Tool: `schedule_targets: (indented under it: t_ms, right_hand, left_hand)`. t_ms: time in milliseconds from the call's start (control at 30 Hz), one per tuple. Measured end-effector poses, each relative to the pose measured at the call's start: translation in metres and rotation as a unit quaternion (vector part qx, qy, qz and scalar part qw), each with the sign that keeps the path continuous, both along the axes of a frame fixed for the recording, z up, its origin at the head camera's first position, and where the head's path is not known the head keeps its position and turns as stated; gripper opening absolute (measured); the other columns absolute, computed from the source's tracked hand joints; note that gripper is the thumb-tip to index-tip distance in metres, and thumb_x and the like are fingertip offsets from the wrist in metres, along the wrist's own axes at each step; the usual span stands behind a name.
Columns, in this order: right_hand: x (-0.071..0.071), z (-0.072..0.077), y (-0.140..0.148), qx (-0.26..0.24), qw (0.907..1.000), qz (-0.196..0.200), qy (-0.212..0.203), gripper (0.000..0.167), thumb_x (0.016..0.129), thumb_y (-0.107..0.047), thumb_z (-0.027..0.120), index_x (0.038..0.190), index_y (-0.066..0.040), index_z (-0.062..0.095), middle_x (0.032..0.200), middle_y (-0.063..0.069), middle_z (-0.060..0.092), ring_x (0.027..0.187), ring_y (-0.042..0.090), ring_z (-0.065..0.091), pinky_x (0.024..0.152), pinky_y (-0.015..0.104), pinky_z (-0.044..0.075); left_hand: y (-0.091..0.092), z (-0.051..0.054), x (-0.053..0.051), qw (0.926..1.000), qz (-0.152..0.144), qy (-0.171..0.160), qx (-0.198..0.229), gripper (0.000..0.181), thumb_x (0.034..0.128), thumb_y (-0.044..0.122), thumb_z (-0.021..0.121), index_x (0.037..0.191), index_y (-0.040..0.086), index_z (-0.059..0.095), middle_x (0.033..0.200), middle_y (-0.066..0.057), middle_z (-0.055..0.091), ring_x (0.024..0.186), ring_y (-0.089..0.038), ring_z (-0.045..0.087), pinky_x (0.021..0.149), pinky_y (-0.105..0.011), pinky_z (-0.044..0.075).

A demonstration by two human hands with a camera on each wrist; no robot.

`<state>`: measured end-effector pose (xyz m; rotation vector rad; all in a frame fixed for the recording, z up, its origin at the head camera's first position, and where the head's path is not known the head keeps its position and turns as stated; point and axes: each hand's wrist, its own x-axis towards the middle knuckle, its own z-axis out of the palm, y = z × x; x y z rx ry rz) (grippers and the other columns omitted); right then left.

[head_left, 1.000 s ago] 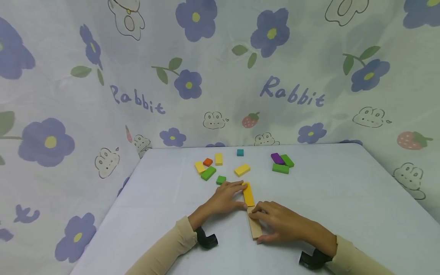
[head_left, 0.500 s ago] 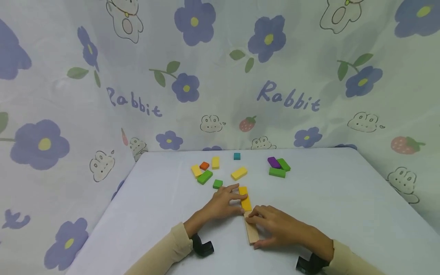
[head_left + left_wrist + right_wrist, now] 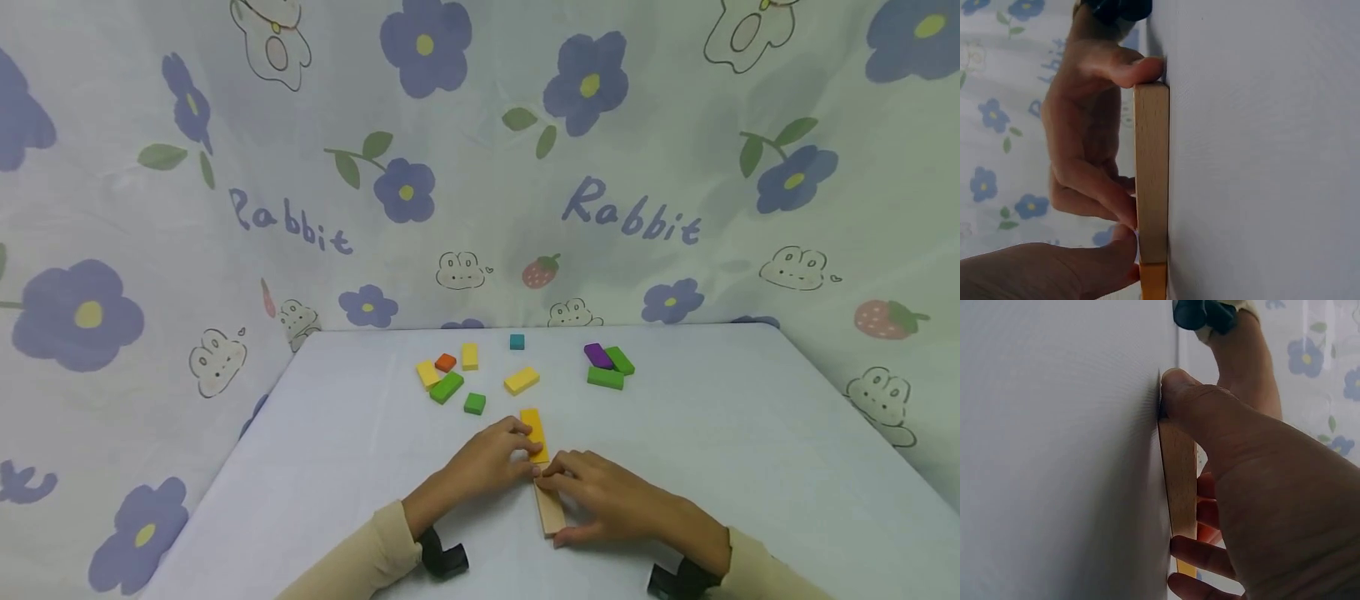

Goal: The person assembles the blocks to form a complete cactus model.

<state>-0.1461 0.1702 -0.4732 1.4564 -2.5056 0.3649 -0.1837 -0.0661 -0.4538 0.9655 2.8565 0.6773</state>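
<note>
A plain wooden block (image 3: 551, 510) and an orange-yellow block (image 3: 534, 433) lie end to end on the table, forming one line. My right hand (image 3: 611, 500) holds the wooden block, thumb at its near end and fingers by the join. On the other side, my left hand (image 3: 487, 458) has bent fingers over the orange-yellow block and its thumb close to the join. The left wrist view shows the wooden block (image 3: 1152, 175) meeting the orange-yellow block (image 3: 1154, 280). In the right wrist view the right thumb (image 3: 1179, 394) covers the wooden block's near end.
Farther back lie loose blocks: a small green block (image 3: 475, 404), a long green block (image 3: 447, 387), pale yellow blocks (image 3: 522, 381), an orange block (image 3: 446, 362) and a teal block (image 3: 517, 342). A purple block (image 3: 598, 356) sits with two green blocks (image 3: 606, 378) at back right.
My left fingers have drawn back from the far end of the orange-yellow block and now bend over its nearer part. The right hand and both blocks stay nearly still; the head view shifted slightly.
</note>
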Motion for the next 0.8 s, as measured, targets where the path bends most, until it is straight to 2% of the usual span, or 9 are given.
schedule_targets:
  t_ms: [100,300,800]
  right_hand:
    - [0.001,0.001,0.0,0.002,1.0,-0.005,-0.002,0.065,0.086,-0.069,0.063,0.129,-0.021,0.064,0.124,-0.013,0.054,0.1,0.0,0.05,0.086,0.024,0.05]
    - [0.0,0.004,0.001,-0.015,0.9999,0.001,0.0,0.058,0.085,-0.065,0.066,0.121,-0.02,0.065,0.123,-0.011,0.056,0.102,0.002,0.055,0.086,0.025,0.052]
    - [0.002,0.006,-0.003,-0.028,0.9991,0.013,-0.03,0.058,0.084,-0.064,0.067,0.119,-0.018,0.067,0.123,-0.009,0.058,0.108,0.004,0.058,0.09,0.027,0.055]
  left_hand:
    - [0.002,0.002,0.004,0.9997,0.001,0.015,-0.022,0.031,0.0919,0.039,0.072,0.118,0.021,0.075,0.133,0.001,0.062,0.123,-0.013,0.06,0.105,-0.033,0.05]
    - [0.004,0.003,0.008,0.9988,0.002,0.038,-0.03,0.032,0.0934,0.042,0.069,0.119,0.023,0.074,0.134,0.0,0.062,0.124,-0.015,0.06,0.103,-0.035,0.051]
    - [0.002,0.008,0.013,0.9979,0.001,0.04,-0.05,0.03,0.094,0.039,0.069,0.119,0.023,0.073,0.135,-0.001,0.062,0.124,-0.016,0.061,0.102,-0.037,0.052]
